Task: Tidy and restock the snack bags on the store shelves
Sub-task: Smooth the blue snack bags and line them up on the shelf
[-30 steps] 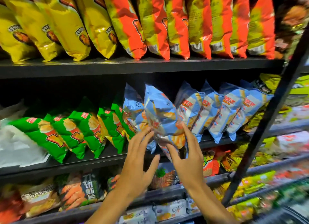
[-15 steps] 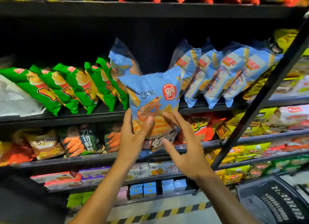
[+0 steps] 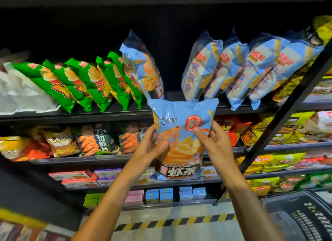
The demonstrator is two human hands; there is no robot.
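A light-blue shrimp-stick snack bag (image 3: 179, 132) is held upright in front of the shelves, facing me. My left hand (image 3: 150, 149) grips its left edge, thumb on the front. My right hand (image 3: 213, 143) grips its right edge, thumb pressing the front. On the shelf (image 3: 107, 115) behind, one blue bag (image 3: 143, 68) leans beside several green bags (image 3: 80, 82). A row of several more blue bags (image 3: 239, 69) leans to the right. Between them is a dark gap on the shelf.
Lower shelves hold orange and dark snack bags (image 3: 93, 138), yellow bags (image 3: 280, 129) and small boxes (image 3: 167, 195). A black slanted post (image 3: 287, 107) crosses at right. A black shopping basket (image 3: 301, 219) sits at lower right. White bags (image 3: 19, 95) lie at far left.
The blue bag has come off the shelf and down, turned to face me, with both hands on its sides. The view has tilted downward, showing the floor and basket.
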